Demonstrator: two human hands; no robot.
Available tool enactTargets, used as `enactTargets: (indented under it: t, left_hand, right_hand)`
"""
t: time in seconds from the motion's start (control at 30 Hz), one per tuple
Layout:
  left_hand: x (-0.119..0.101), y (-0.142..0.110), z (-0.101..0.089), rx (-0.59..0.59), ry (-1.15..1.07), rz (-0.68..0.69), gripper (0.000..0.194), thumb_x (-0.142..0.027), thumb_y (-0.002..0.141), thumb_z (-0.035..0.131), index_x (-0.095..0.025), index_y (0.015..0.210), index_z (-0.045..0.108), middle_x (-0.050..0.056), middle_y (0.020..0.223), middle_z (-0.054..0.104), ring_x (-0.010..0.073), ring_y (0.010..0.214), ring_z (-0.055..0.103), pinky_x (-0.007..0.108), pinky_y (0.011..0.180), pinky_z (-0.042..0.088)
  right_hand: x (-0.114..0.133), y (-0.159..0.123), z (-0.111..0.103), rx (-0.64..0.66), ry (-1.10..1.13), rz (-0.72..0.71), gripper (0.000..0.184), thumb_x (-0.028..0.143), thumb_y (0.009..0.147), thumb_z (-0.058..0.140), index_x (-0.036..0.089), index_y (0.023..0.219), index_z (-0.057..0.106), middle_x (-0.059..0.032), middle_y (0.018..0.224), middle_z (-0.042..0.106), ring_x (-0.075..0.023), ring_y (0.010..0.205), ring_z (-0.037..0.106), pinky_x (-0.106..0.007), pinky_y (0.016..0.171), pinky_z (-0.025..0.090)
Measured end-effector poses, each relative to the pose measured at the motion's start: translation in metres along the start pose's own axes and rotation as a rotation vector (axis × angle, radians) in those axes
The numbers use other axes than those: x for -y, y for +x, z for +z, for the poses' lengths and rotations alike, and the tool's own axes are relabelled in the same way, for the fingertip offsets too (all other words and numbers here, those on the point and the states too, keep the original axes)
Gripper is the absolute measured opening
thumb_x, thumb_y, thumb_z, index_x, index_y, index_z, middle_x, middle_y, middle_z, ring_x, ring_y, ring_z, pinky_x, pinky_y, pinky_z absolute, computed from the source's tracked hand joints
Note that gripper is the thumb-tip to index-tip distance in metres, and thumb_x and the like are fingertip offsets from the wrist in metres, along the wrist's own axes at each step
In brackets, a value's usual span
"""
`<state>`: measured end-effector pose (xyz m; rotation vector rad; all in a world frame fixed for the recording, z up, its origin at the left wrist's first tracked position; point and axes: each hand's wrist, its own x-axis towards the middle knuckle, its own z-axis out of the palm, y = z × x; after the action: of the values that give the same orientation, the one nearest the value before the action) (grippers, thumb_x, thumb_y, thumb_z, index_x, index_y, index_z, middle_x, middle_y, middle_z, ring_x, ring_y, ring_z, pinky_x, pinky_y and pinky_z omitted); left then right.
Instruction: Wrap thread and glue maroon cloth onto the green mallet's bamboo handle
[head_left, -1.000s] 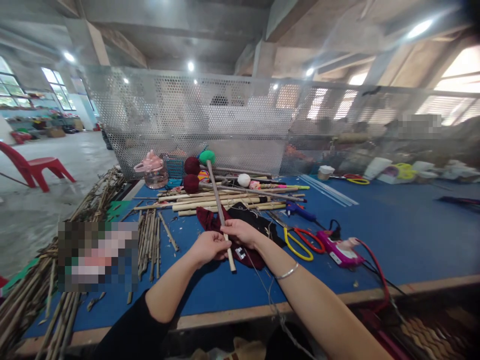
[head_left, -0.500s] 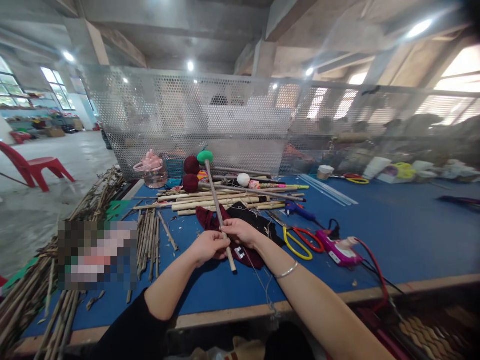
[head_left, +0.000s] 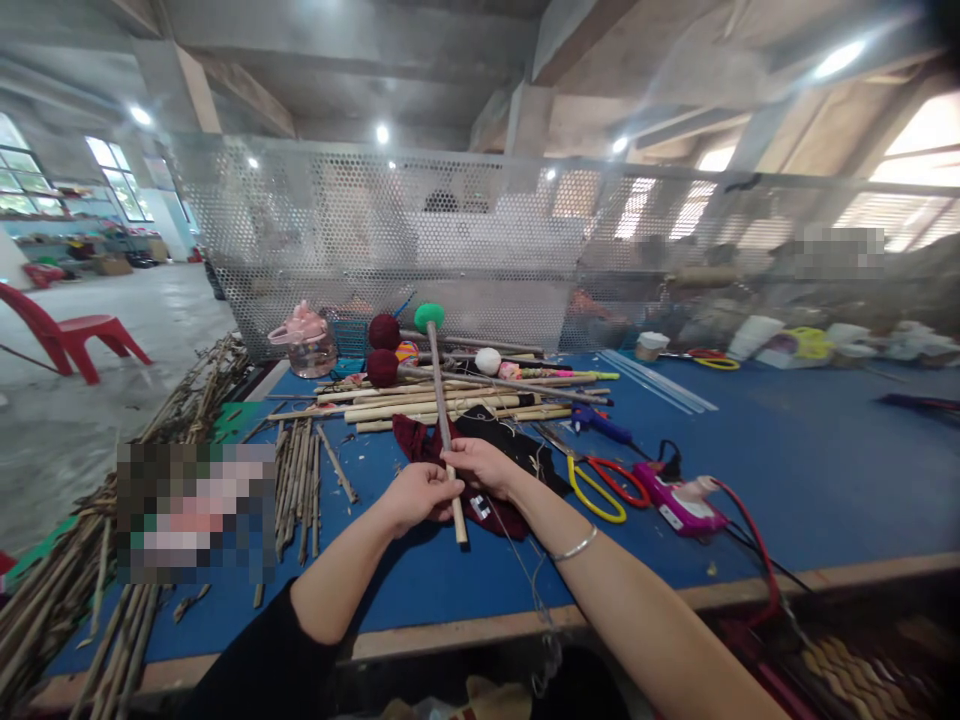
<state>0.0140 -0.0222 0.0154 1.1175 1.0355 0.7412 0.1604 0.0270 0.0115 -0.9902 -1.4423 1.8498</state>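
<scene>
Stick (head_left: 439, 395) swung rightward at top, in hands (head_left: 420, 496) (head_left: 480, 468).

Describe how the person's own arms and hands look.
The left arm wears a black sleeve, pushed up toward the elbow; the left hand is bare. The right forearm is uncovered, with a silvery bangle; the right hand is ungloved.

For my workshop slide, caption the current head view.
Left hand and right hand hold a green-headed stick over a blue table, scissors lying beside.
</scene>
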Motion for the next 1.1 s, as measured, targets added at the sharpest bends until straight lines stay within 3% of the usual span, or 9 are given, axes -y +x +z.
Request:
enactTargets:
  t: [0.13,0.23,0.37,0.57,0.83,1.0,1.1]
  left_hand:
    - [-0.008,-0.007,0.003,0.101,-0.074,-0.081,0.035,-0.04,0.058,0.071,-0.013,0.074,0.055,0.004,0.071,0.063,0.0098,0.061,0.06,0.021,0.058,0.046]
    - [-0.006,-0.006,0.004,0.004,0.032,-0.084,0.036,-0.043,0.059,0.069,-0.013,0.072,0.053,0.001,0.063,0.06,0.0087,0.053,0.056,0.021,0.052,0.045]
    - [0.0,-0.002,0.001,-0.1,0.133,0.01,0.04,-0.046,0.055,0.071,-0.014,0.062,0.048,-0.003,0.049,0.052,0.0064,0.041,0.048,0.021,0.046,0.041]
    - [-0.009,-0.007,0.004,0.063,-0.093,-0.094,0.039,-0.041,0.056,0.072,-0.012,0.076,0.055,0.004,0.071,0.062,0.0102,0.06,0.06,0.021,0.058,0.046]
    - [0.003,0.0,0.0,-0.087,0.219,0.009,0.044,-0.049,0.053,0.071,-0.014,0.064,0.048,-0.003,0.047,0.05,0.007,0.04,0.046,0.021,0.043,0.039]
    - [-0.001,-0.002,-0.002,0.099,-0.047,-0.049,0.043,-0.044,0.052,0.075,-0.011,0.07,0.054,0.0,0.061,0.058,0.0074,0.053,0.056,0.02,0.055,0.044]
    - [-0.005,-0.004,-0.004,0.188,-0.122,-0.11,0.044,-0.039,0.052,0.077,-0.011,0.078,0.056,0.005,0.073,0.064,0.0112,0.066,0.062,0.021,0.063,0.046]
  right_hand:
    - [-0.001,-0.001,-0.002,0.099,0.025,0.001,0.037,0.042,0.063,0.068,0.014,0.081,0.051,0.0088,0.046,0.047,-0.0009,0.03,0.026,-0.018,0.032,0.009]
    - [-0.003,0.0,0.0,0.076,-0.008,-0.029,0.035,0.042,0.064,0.068,0.015,0.074,0.049,0.0085,0.046,0.048,-0.0009,0.03,0.027,-0.018,0.032,0.011]
    - [-0.002,0.0,0.001,0.023,-0.024,-0.02,0.037,0.043,0.063,0.068,0.015,0.072,0.047,0.0106,0.042,0.042,-0.0006,0.029,0.023,-0.018,0.032,0.012]
    - [0.0,-0.002,-0.002,0.099,0.01,0.014,0.036,0.041,0.063,0.068,0.015,0.08,0.05,0.0074,0.049,0.051,-0.0009,0.03,0.028,-0.018,0.032,0.01]
    - [-0.003,0.002,0.002,0.038,-0.022,-0.004,0.038,0.042,0.062,0.07,0.015,0.076,0.047,0.0062,0.051,0.054,-0.0005,0.031,0.029,-0.017,0.033,0.013]
    - [0.0,0.001,-0.001,0.073,-0.008,0.0,0.036,0.041,0.063,0.068,0.016,0.075,0.046,0.0092,0.045,0.048,-0.0001,0.028,0.023,-0.018,0.031,0.01]
    - [-0.001,0.001,-0.001,0.097,-0.025,0.004,0.036,0.041,0.062,0.069,0.016,0.073,0.045,0.0076,0.045,0.05,-0.0018,0.029,0.031,-0.017,0.032,0.014]
